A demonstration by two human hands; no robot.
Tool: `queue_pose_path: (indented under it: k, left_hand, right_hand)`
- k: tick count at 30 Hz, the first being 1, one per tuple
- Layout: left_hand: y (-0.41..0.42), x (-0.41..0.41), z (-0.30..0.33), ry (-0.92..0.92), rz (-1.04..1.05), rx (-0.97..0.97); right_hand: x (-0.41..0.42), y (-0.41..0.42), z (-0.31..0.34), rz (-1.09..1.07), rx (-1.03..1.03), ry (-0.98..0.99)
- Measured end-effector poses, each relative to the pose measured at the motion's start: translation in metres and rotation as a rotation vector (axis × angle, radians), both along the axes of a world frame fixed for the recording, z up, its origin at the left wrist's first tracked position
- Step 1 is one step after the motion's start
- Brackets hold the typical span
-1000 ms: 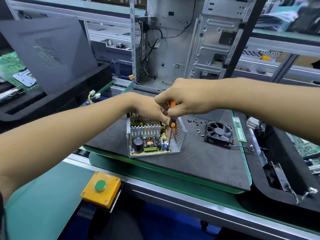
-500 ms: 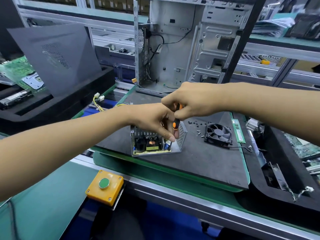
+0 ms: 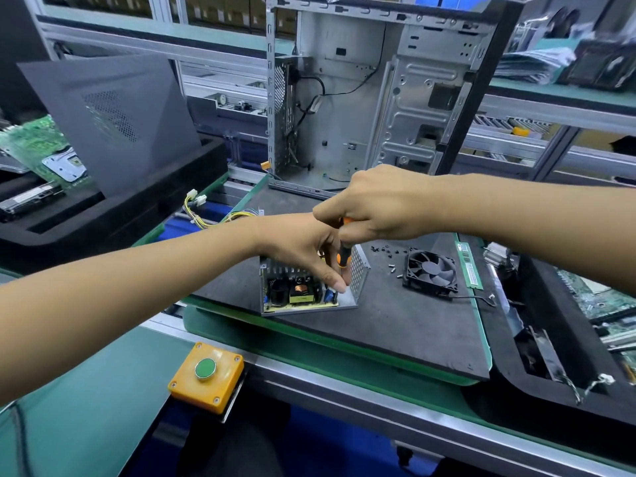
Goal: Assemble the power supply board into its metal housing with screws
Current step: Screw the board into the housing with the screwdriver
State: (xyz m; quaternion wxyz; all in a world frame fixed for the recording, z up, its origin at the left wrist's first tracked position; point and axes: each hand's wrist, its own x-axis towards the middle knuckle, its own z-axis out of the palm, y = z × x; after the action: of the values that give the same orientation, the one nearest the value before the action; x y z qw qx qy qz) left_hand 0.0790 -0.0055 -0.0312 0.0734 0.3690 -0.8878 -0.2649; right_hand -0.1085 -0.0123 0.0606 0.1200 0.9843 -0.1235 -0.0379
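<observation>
The open metal housing (image 3: 360,275) stands on the dark mat, with the power supply board (image 3: 296,297) lying inside it. My right hand (image 3: 375,204) grips the top of an orange and black screwdriver (image 3: 343,258) that points straight down into the housing's right front corner. My left hand (image 3: 303,247) reaches in from the left, its fingertips pinching the screwdriver's shaft just above the board. The tip and the screw under it are hidden by my fingers. Several loose screws (image 3: 387,251) lie on the mat to the right.
A black cooling fan (image 3: 432,271) with its wire and a green memory stick (image 3: 468,266) lie right of the housing. An open computer case (image 3: 344,98) stands behind. A yellow box with a green button (image 3: 205,375) sits at the bench front. Foam trays flank both sides.
My left hand slid down the screwdriver's shaft toward the board. My head moved back a little, so the housing looks smaller. The right hand kept its hold on the handle.
</observation>
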Motion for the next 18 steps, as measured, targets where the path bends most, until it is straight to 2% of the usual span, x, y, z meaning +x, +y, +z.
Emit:
queue_pose_path:
  k: [3, 9, 12, 14, 18]
  left_hand:
    - [-0.001, -0.001, 0.0, 0.049, -0.034, 0.006]
    - [-0.003, -0.002, -0.001, 0.029, -0.043, 0.036]
    - [-0.003, -0.001, -0.001, 0.056, 0.028, -0.021]
    - [-0.002, -0.001, 0.0, 0.099, 0.004, -0.035]
    - [-0.002, -0.002, 0.0, 0.105, 0.014, -0.004]
  right_hand:
    - [-0.001, -0.004, 0.002, -0.086, -0.018, 0.04]
    - [0.001, -0.003, 0.015, 0.136, -0.061, 0.131]
    - [-0.001, -0.007, 0.015, 0.068, -0.13, 0.107]
    - [-0.003, -0.005, 0.011, 0.007, -0.181, 0.116]
    - [-0.01, -0.005, 0.006, -0.047, -0.175, 0.087]
